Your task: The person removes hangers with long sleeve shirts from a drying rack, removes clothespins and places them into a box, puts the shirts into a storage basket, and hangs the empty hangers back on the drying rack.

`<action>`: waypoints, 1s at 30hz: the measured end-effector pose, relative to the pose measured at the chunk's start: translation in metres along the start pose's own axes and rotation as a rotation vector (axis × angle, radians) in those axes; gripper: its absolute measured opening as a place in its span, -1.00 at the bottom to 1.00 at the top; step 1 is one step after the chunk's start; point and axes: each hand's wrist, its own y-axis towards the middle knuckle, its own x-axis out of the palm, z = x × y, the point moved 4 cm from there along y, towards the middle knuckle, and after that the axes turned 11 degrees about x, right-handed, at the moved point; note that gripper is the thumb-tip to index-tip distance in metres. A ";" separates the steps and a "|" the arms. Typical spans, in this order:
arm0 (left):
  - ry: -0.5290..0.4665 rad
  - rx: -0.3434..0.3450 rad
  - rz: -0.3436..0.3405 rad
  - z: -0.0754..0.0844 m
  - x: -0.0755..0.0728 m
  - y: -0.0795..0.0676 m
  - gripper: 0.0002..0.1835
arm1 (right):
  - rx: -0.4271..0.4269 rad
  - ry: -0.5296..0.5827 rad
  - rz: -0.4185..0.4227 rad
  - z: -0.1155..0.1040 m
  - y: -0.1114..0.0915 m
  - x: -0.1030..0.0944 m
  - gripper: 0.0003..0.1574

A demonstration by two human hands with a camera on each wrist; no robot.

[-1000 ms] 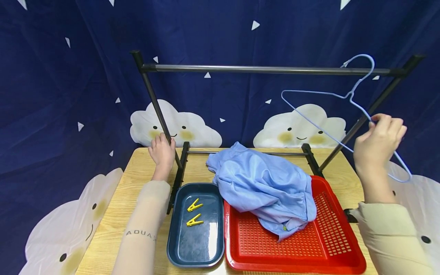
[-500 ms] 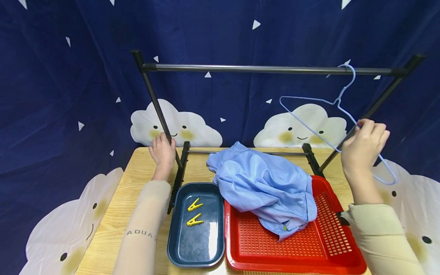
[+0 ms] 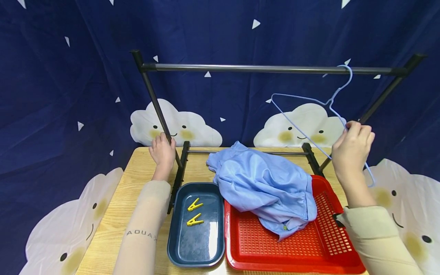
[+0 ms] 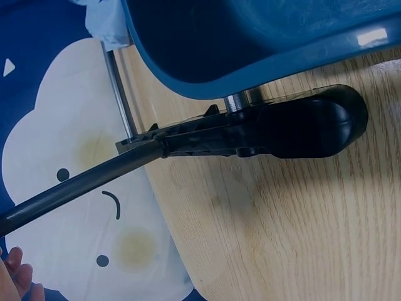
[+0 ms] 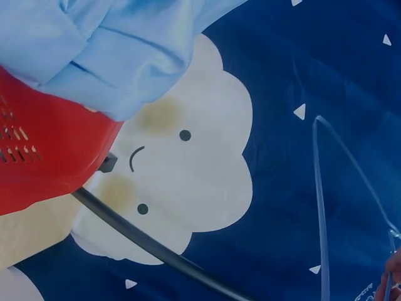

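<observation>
My right hand point(image 3: 352, 152) holds a light blue wire hanger point(image 3: 330, 101) by its right side. The hanger's hook is over the top bar of a black clothes rack point(image 3: 240, 68), near the right end, and its body tilts down to the right. My left hand point(image 3: 162, 154) grips the rack's left post point(image 3: 154, 99) low down, with the post running between thumb and fingers. In the left wrist view, fingertips point(image 4: 22, 276) show just beneath the post. A crumpled light blue shirt point(image 3: 261, 179) lies over the back of a red basket point(image 3: 295, 263).
A dark blue tray point(image 3: 196, 248) beside the basket holds two yellow clothespins point(image 3: 194, 220). Both containers stand on a wooden table point(image 3: 110, 221) between the rack's feet. Behind hangs a navy curtain point(image 3: 220, 30) with clouds and white triangles.
My right hand has moved left and slightly down with the hanger. Its hook has come down onto the bar and slid a little left. The left hand has stayed on the post.
</observation>
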 end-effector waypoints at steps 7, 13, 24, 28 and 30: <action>-0.007 0.004 0.010 -0.001 0.000 0.000 -0.56 | -0.013 0.022 -0.005 -0.006 -0.004 0.001 -0.69; -0.019 0.005 0.007 -0.002 0.000 0.000 -0.56 | -0.033 0.023 -0.005 -0.008 -0.007 0.003 -0.71; -0.029 -0.004 -0.008 -0.001 0.001 0.000 -0.55 | -0.047 0.017 -0.013 -0.009 -0.008 0.003 -0.70; -0.027 -0.005 -0.011 -0.001 0.001 0.000 -0.55 | -0.040 0.008 -0.035 -0.009 -0.009 0.003 -0.69; -0.029 -0.006 -0.012 -0.001 0.001 -0.001 -0.55 | -0.037 0.004 -0.048 -0.009 -0.009 0.002 -0.67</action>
